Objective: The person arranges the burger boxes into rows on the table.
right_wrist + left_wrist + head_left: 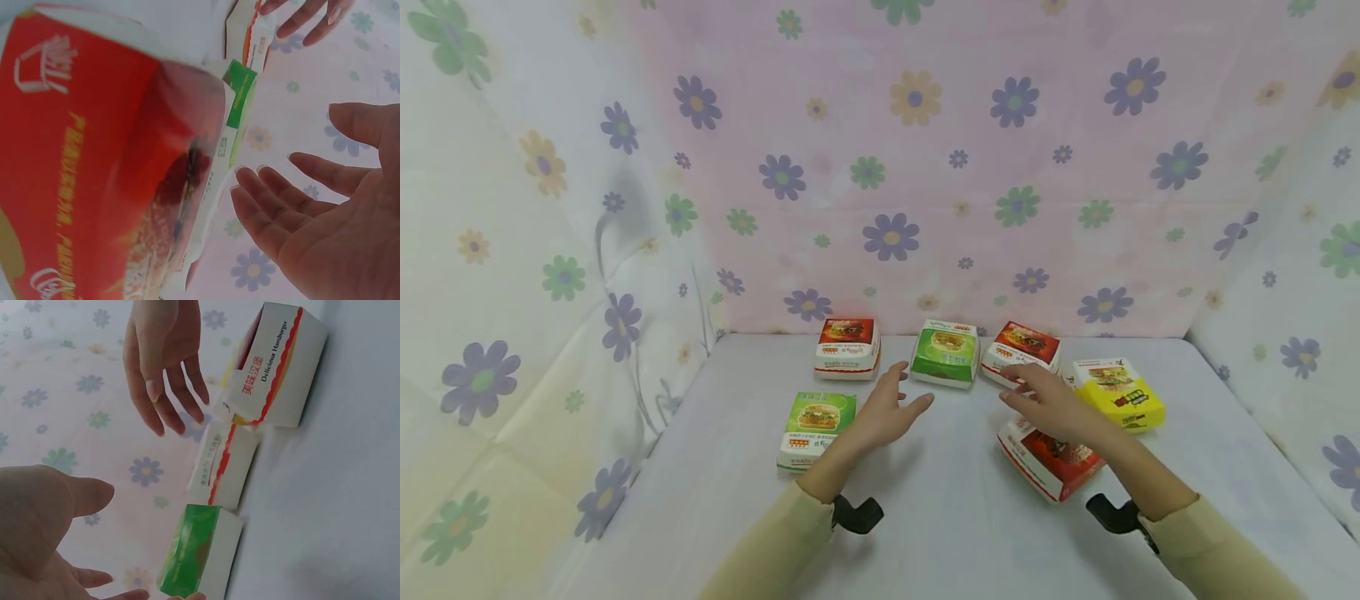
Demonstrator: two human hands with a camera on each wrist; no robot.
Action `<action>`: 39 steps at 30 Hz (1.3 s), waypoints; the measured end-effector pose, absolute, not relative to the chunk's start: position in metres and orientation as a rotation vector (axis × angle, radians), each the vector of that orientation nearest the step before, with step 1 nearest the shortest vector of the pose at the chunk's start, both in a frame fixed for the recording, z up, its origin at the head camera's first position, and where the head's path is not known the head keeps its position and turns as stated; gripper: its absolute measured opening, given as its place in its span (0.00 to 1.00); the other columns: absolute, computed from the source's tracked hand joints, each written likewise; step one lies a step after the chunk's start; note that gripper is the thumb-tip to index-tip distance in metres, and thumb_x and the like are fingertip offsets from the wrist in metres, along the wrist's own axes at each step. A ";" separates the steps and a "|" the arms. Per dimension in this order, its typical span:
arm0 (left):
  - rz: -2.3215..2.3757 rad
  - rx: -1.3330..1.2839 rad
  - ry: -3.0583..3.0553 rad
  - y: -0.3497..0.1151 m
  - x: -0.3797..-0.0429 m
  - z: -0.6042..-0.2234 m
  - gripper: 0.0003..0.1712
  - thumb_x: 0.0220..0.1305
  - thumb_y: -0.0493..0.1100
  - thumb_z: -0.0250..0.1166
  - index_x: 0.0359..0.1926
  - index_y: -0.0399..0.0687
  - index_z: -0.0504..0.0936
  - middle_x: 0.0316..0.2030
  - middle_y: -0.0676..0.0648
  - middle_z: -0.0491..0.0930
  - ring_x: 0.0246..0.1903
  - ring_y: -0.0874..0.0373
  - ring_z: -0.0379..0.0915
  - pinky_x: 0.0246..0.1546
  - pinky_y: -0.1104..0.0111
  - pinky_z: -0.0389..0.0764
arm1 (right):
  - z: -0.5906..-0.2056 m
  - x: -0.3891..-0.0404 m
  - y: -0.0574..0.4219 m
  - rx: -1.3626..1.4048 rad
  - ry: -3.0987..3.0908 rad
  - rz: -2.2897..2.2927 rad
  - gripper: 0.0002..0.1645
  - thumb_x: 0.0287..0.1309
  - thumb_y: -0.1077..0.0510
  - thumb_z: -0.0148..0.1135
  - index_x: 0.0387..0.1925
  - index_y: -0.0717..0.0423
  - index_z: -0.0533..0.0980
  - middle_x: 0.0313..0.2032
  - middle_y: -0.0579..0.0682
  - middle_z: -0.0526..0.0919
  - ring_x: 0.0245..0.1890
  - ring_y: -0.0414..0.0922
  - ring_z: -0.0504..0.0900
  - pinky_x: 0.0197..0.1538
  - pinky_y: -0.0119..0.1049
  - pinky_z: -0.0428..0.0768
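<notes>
My left hand [883, 412] hovers with spread, relaxed fingers between a green and white burger box [817, 425] and a green burger box [946, 354] at the back. The right hand [1048, 400] hangs over a red and white burger box [1052, 458] at the front right, partly covering it in the head view. Just beyond its fingers sits another red burger box [1022, 350]. In the right wrist view that palm [337, 219] faces inward, fingers loosely extended, with a red box lid [106, 156] large beside it. Neither hand holds anything.
A red and white burger box [847, 348] stands at the back left, and a yellow burger box [1120, 392] at the right, near the right forearm. A pale cloth covers the table [955, 517]. Flower-printed curtains [925, 167] enclose the back and both sides.
</notes>
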State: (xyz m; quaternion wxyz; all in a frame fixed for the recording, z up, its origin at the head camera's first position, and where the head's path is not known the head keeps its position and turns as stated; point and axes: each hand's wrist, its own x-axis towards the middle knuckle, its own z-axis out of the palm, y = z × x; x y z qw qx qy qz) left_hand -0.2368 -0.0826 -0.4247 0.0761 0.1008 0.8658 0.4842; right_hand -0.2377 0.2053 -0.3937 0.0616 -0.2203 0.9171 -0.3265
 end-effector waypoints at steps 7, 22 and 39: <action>1.652 0.058 2.476 -0.073 -0.259 -0.435 0.44 0.74 0.53 0.62 0.79 0.42 0.52 0.73 0.34 0.61 0.62 0.39 0.73 0.57 0.51 0.81 | -0.379 -0.257 0.204 -0.602 2.692 -1.056 0.32 0.77 0.50 0.54 0.71 0.66 0.64 0.68 0.68 0.69 0.64 0.64 0.73 0.60 0.59 0.78; 1.917 -0.286 2.291 -0.045 -0.296 -0.445 0.44 0.75 0.52 0.61 0.79 0.41 0.49 0.74 0.31 0.57 0.71 0.38 0.60 0.64 0.51 0.75 | -0.379 -0.337 0.177 -0.385 2.617 -1.170 0.36 0.79 0.52 0.47 0.77 0.66 0.52 0.73 0.72 0.58 0.72 0.67 0.60 0.69 0.62 0.68; 1.827 -0.461 2.378 -0.022 -0.311 -0.465 0.45 0.74 0.57 0.60 0.78 0.38 0.52 0.73 0.30 0.60 0.67 0.42 0.64 0.61 0.52 0.76 | -0.401 -0.378 0.151 -0.323 2.614 -1.113 0.34 0.76 0.59 0.43 0.76 0.72 0.53 0.73 0.73 0.58 0.72 0.67 0.60 0.70 0.61 0.66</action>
